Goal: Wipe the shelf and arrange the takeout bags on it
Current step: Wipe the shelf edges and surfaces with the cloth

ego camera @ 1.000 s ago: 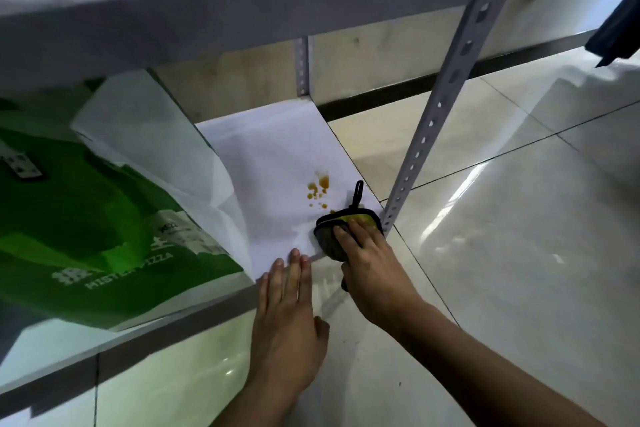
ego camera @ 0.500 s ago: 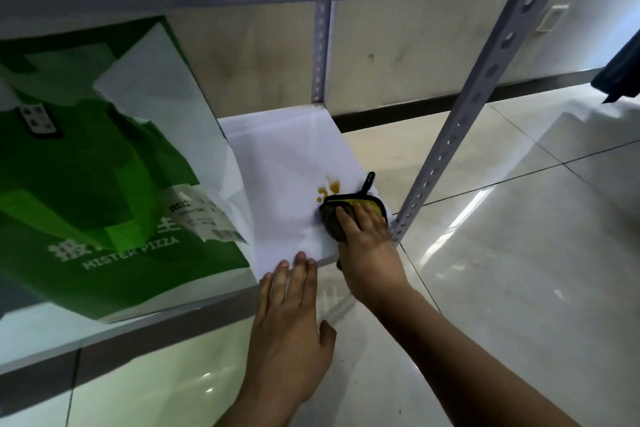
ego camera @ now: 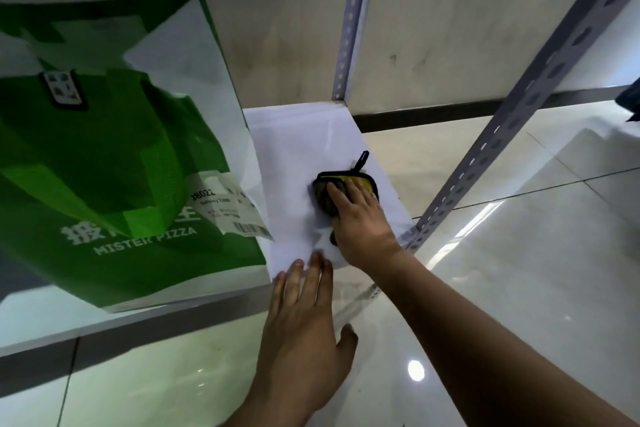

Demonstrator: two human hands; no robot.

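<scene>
The right hand [ego camera: 360, 218] is pressing a dark sponge [ego camera: 332, 191] with a yellow face flat onto the white shelf [ego camera: 304, 135], fingers laid fairly straight over its top — not curled round it, as far as the head view is showing. The sponge is sitting near the right end of the shelf board, a little in from the front edge, with its small black loop pointing toward the back wall. No stain is showing around the sponge; whether anything is lying under it cannot be told.

The left hand [ego camera: 301, 333] is resting with straight, close-set fingers, holding nothing, the fingertips just reaching the shelf's front edge, nearer the viewer than the sponge and slightly to its left.

The relation that matters is sideways: the green pizza bag [ego camera: 114, 163] is standing on the same shelf directly to the left of the sponge, its white side panel just beside the wiped patch but apart from the right hand. The bare strip is running front to back, so the wiping is probably best kept along that line — a stroke leftward would likely be running into the bag. The left hand is the nearer one for shifting the bag.
</scene>
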